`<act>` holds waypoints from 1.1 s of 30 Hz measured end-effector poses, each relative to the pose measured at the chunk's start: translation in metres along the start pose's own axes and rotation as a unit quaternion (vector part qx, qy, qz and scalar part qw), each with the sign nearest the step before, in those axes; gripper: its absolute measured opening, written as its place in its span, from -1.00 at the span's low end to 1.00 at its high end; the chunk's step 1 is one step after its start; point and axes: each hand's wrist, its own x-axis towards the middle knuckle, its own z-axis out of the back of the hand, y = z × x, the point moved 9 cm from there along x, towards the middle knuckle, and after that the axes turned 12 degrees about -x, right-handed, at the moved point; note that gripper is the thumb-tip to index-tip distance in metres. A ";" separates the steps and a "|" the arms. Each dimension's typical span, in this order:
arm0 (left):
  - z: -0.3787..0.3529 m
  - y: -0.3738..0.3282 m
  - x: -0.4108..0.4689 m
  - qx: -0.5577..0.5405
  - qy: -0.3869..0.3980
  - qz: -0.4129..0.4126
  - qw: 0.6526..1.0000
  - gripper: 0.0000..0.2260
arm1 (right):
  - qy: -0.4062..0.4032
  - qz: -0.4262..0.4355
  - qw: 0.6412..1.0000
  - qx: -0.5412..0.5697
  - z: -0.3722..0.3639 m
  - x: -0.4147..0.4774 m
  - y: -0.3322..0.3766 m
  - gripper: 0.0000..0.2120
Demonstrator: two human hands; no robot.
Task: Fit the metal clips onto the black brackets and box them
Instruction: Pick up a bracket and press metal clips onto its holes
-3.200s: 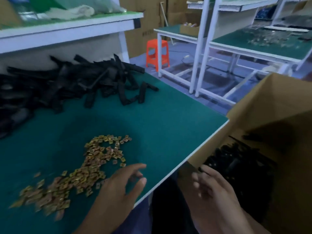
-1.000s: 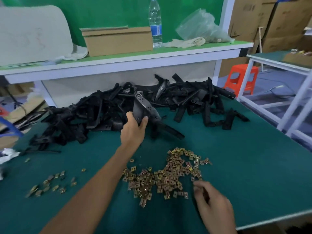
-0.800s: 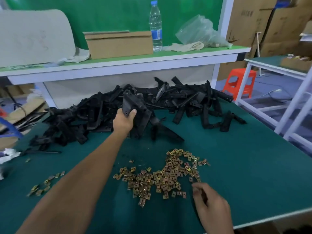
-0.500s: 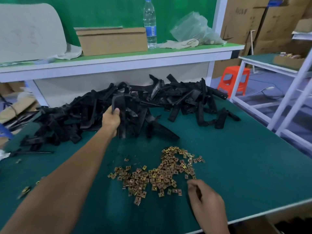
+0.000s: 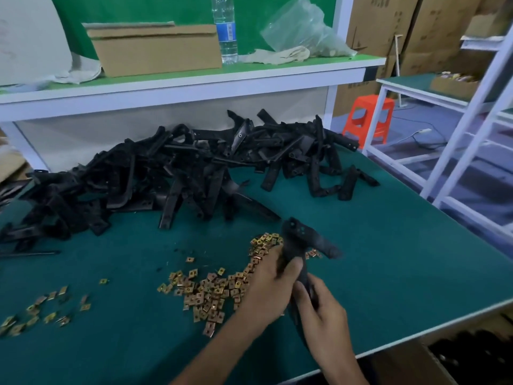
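The left hand (image 5: 273, 284) has come back from the heap with one black bracket (image 5: 298, 240), and the right hand (image 5: 324, 312) has left the clips to meet it. The left fingers (image 5: 290, 269) curl round the bracket's middle, and the right hand's fingers close on its lower end. Metal clips (image 5: 213, 290), too many to count, lie at 9 o'clock on the worktop (image 5: 388, 259). The bracket heap (image 5: 166, 176) sits at 11 o'clock.

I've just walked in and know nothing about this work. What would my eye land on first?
A big tangled heap of black brackets fills the back of the green table. Nearer, small gold-coloured metal clips lie scattered. At the edge of that scatter, the left hand and right hand grip a single bracket.
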 end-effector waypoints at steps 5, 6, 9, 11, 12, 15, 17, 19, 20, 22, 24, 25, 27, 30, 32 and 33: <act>0.034 0.013 0.064 0.384 0.041 -0.040 0.922 -0.60 | -0.044 -0.039 0.998 0.019 0.010 0.002 -0.012 -0.73; 0.041 0.022 0.075 0.460 0.037 -0.023 0.887 -0.54 | -0.045 -0.040 0.998 0.019 0.010 0.001 -0.013 -0.77; 0.044 0.039 0.085 0.529 0.038 -0.021 0.847 -0.55 | -0.051 -0.043 0.997 0.028 0.013 0.001 -0.016 -0.87; 0.049 0.034 0.077 0.517 0.003 -0.078 0.852 -0.67 | -0.047 -0.048 0.996 0.051 0.013 0.001 -0.016 -0.78; 0.056 0.030 0.070 0.502 -0.019 -0.096 0.859 -0.72 | -0.043 -0.052 0.996 0.061 0.013 0.001 -0.017 -0.72; 0.086 0.016 0.050 0.441 -0.073 -0.099 0.889 -0.91 | -0.021 -0.069 0.995 0.065 0.006 0.003 -0.019 -0.62; 0.103 0.008 0.039 0.397 -0.088 -0.083 0.910 -0.97 | 0.000 -0.071 0.996 0.052 0.000 0.002 -0.020 -0.55; 0.116 0.002 0.032 0.347 -0.103 -0.054 0.931 -0.96 | -0.007 -0.053 0.998 0.036 0.003 0.002 -0.016 -0.54; 0.123 0.000 0.029 0.306 -0.121 -0.037 0.943 -0.95 | -0.017 -0.042 0.998 0.036 0.005 0.001 -0.012 -0.57; 0.134 -0.001 0.022 0.191 -0.162 -0.005 0.968 -0.95 | -0.033 -0.022 0.999 0.036 0.010 -0.001 -0.004 -0.62; 0.140 -0.003 0.015 0.111 -0.180 0.005 0.977 -0.96 | -0.035 0.012 0.999 0.008 0.010 -0.004 0.007 -0.65; 0.140 -0.005 0.011 0.093 -0.178 0.003 0.980 -0.95 | -0.031 0.035 0.999 -0.016 0.008 -0.006 0.012 -0.65; 0.139 -0.010 0.004 0.045 -0.162 -0.002 0.986 -0.87 | -0.027 0.089 0.991 -0.099 0.001 -0.009 0.023 -0.66; 0.134 -0.015 -0.010 -0.042 -0.130 -0.009 0.991 -0.81 | -0.039 0.174 0.955 -0.237 -0.010 -0.015 0.042 -0.54; 0.131 -0.020 -0.021 -0.071 -0.124 -0.019 0.989 -0.84 | -0.036 0.203 0.939 -0.275 -0.019 -0.021 0.048 -0.51; 0.131 -0.023 -0.027 -0.079 -0.126 -0.026 0.989 -0.86 | -0.035 0.215 0.934 -0.285 -0.022 -0.025 0.048 -0.50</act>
